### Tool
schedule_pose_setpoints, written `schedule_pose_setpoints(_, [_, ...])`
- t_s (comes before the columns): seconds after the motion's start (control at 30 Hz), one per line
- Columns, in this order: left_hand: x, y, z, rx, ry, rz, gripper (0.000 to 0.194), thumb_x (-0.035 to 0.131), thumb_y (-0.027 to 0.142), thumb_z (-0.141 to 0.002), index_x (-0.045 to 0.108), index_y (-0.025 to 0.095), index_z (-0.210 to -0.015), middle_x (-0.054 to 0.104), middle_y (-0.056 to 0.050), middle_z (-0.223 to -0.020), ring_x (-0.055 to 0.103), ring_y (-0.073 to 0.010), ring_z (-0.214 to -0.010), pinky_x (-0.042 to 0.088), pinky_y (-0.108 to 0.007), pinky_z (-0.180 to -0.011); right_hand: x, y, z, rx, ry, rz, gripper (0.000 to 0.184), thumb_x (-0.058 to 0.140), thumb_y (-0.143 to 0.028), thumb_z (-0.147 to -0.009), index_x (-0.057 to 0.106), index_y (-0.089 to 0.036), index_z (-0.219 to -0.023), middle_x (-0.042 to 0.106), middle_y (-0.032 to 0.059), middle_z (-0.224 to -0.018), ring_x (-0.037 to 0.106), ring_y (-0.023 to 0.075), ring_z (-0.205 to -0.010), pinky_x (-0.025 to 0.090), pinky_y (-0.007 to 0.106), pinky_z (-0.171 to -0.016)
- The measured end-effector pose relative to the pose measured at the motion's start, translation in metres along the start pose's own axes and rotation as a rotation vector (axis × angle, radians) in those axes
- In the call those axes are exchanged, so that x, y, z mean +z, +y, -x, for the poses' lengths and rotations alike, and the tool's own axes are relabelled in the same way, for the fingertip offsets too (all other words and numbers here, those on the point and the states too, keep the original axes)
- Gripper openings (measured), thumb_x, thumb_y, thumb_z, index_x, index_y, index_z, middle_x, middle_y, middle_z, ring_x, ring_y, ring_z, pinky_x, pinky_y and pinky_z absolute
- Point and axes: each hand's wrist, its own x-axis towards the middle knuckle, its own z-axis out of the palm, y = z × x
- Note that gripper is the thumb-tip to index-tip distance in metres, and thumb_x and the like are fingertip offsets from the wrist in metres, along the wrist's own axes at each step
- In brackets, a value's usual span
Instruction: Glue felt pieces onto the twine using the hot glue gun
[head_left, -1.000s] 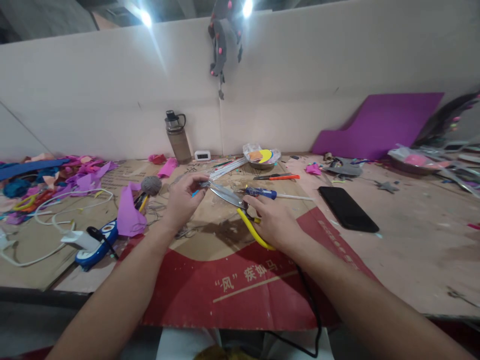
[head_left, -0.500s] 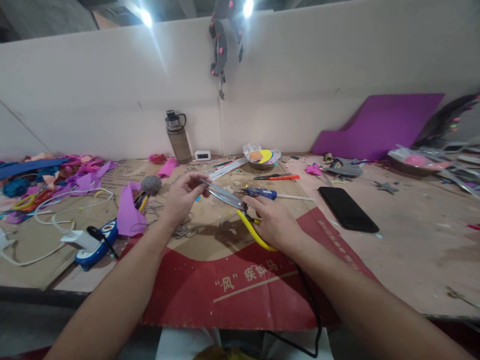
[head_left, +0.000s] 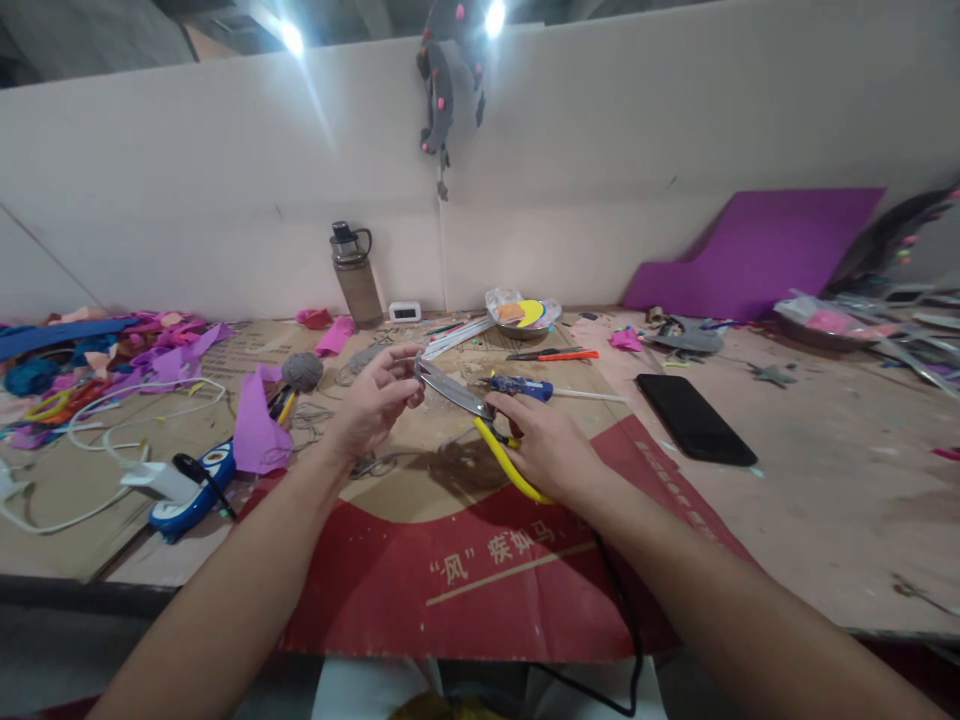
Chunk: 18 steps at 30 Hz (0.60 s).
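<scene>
My right hand point(head_left: 529, 428) is closed around the yellow handles of a pair of scissors point(head_left: 454, 388). The metal blades point left and away from me, above the cardboard. Close by the blade tips is my left hand point(head_left: 381, 398), its fingers curled and the thumb near the index finger. Whatever it pinches, if anything, is too small to make out. Loose grey yarn point(head_left: 375, 465) lies on the cardboard point(head_left: 390, 580) below the left wrist. Just beyond the right hand rests a blue hot glue gun point(head_left: 521, 386) with a white glue stick in its back.
A black phone point(head_left: 697, 418) lies to the right. On the left are a grey yarn ball point(head_left: 303, 371), purple felt point(head_left: 262, 420), a blue power strip point(head_left: 193, 490) and white cables. Behind stand a bottle point(head_left: 355, 275) and a bowl of scraps point(head_left: 525, 325). An orange-handled cutter point(head_left: 574, 354) lies nearby.
My left fingers have shifted slightly and curled beside the scissor tips. The blades have tilted a little, while the right hand keeps its hold in nearly the same place.
</scene>
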Motion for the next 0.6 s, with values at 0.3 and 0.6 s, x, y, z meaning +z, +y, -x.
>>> schedule_pose_setpoints(0.3, [-0.0019, -0.0041, -0.0037, -0.098, 0.195, -0.140, 0.022, 0.070, 0.030, -0.073, 0.065, 0.013, -0.086, 0.056, 0.001, -0.062, 0.048, -0.0060, -0.047, 0.031, -0.018, -0.040, 0.0018, 0.0025, 0.0005, 0.011, -0.006, 0.005, 0.041, 0.056, -0.026, -0.083, 0.056, -0.021, -0.123, 0.066, 0.0068, -0.102, 0.059, 0.0162, -0.079, 0.044, 0.026, -0.073])
schedule_pose_setpoints(0.6, [0.0024, -0.0014, -0.0026, -0.062, 0.271, -0.089, 0.027, 0.075, 0.026, -0.066, 0.051, 0.014, -0.064, 0.038, 0.007, -0.054, 0.036, -0.0036, -0.046, 0.026, -0.015, -0.038, -0.0052, -0.0008, -0.0008, 0.039, 0.038, 0.201, 0.037, 0.052, -0.026, -0.085, 0.059, -0.023, -0.121, 0.067, 0.0085, -0.099, 0.061, 0.0209, -0.084, 0.042, 0.028, -0.070])
